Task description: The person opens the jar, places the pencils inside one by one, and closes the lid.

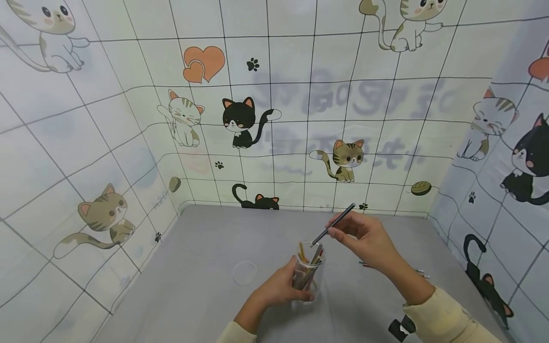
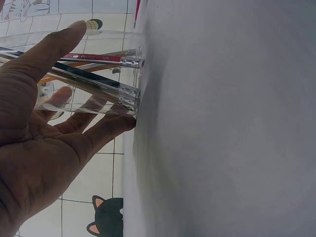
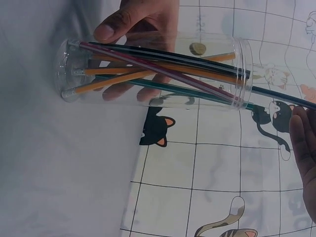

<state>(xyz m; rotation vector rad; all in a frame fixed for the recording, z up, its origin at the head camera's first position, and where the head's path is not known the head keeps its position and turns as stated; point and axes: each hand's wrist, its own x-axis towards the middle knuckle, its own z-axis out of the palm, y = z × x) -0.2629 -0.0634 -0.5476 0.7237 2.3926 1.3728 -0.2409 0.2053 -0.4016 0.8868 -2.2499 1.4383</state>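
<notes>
My left hand (image 1: 280,286) grips a clear plastic jar (image 3: 212,44) standing upright on the grey surface, thumb on one side and fingers round the other. Inside the jar stand several pencils: yellow ones (image 3: 113,81), a red one (image 2: 98,58) and dark green ones (image 2: 94,76), with metal-and-eraser ends at the bottom. Over the jar's mouth, my right hand (image 1: 366,238) pinches a dark pencil (image 1: 333,224) between thumb and fingers. That pencil slants, its lower tip at the jar's opening; whether it is past the rim I cannot tell.
A clear round disc, perhaps a lid (image 1: 245,273), lies left of the jar. More thin pencils (image 1: 422,273) lie partly hidden under the right forearm. A black-and-white object (image 1: 401,327) sits by the right sleeve. Cat-printed sheeting (image 1: 291,143) walls the surface.
</notes>
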